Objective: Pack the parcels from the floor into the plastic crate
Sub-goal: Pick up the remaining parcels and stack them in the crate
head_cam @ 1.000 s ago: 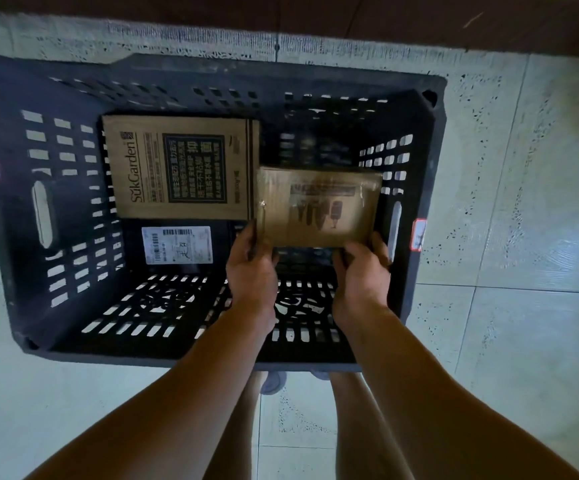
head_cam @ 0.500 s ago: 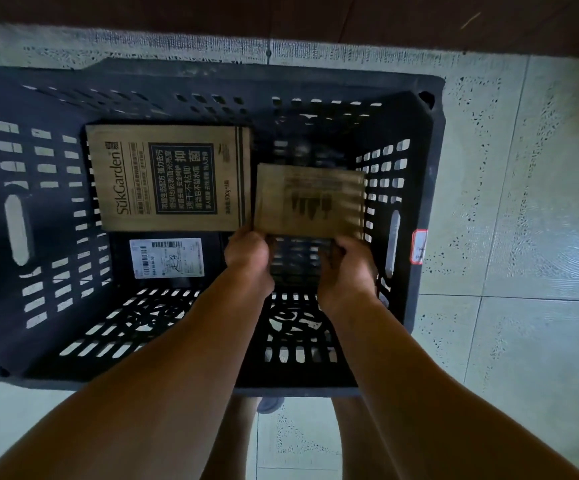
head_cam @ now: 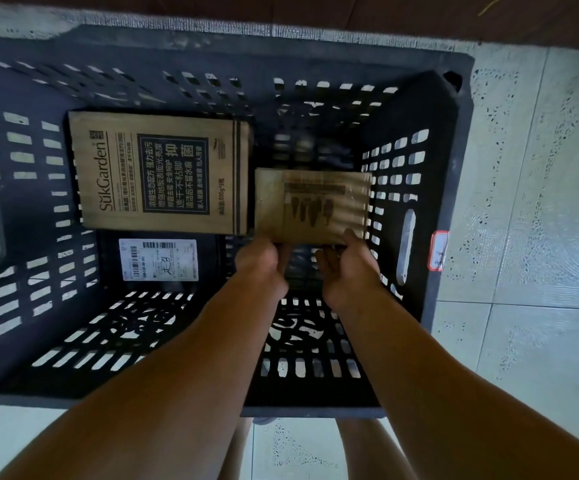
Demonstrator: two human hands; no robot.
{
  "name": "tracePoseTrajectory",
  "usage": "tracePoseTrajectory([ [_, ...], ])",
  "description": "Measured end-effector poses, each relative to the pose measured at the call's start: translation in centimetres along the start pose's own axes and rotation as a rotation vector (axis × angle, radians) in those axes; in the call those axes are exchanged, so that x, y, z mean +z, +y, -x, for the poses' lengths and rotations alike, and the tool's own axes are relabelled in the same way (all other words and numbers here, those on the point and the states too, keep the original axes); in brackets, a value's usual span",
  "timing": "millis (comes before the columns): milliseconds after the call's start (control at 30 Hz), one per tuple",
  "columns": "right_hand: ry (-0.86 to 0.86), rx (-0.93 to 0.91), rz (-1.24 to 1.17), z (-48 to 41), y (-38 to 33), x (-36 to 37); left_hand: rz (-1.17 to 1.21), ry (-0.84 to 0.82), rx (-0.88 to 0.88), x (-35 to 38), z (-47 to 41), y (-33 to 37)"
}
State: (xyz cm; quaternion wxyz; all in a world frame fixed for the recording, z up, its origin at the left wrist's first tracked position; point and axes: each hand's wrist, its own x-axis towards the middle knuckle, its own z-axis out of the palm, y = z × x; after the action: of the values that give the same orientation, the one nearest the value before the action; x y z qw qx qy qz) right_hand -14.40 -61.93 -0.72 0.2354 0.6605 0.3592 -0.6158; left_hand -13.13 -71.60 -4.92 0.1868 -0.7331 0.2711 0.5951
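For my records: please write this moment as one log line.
stage: placing | hands: left and right hold small box | place: crate, right of SukGarden box

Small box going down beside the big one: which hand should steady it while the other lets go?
Probably the right hand: it holds the small box at the corner by the crate wall. The left hand is tight against the big box.
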Motion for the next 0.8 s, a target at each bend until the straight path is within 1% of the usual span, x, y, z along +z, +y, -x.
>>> tracePoseTrajectory([
  [100, 0.056, 0.015, 0.079, -0.7, 0.3, -0.1, 0.022, 0.010, -0.018, -0.1, -0.1, -0.3],
  [167, 0.084, 0.036, 0.126, -1.3, 0.2, -0.1, 0.042, -0.015, -0.011, -0.1, -0.2, -0.6],
  [267, 0.120, 0.078, 0.219, -2.4, -0.2, 0.5, 0.078, -0.021, 0.057, -0.3, -0.4, -1.2],
  [333, 0.130, 0.073, 0.249, -3.1, 0.0, 0.6, 0.111, -0.032, 0.098, -0.5, -0.7, -1.7],
  [400, 0.095, 0.025, 0.288, -3.7, 0.4, 0.6, 0.109, -0.076, 0.133, -0.5, -0.8, -2.0],
  [467, 0.056, -0.028, 0.266, -3.9, 0.2, 1.0, 0.087, -0.111, 0.164, 0.0, -0.4, -1.7],
  [667, -0.035, -0.018, 0.153, -4.6, -0.9, 3.5, 0.048, -0.090, 0.142, 2.1, -0.5, 1.2],
  [733, -0.044, -0.038, 0.165, -4.8, -1.0, 3.8, -0.005, -0.068, 0.151, 2.4, -0.6, 1.7],
  [800, -0.027, -0.052, 0.186, -4.7, -1.5, 3.9, -0.003, -0.081, 0.143, 2.7, -0.5, 2.2],
])
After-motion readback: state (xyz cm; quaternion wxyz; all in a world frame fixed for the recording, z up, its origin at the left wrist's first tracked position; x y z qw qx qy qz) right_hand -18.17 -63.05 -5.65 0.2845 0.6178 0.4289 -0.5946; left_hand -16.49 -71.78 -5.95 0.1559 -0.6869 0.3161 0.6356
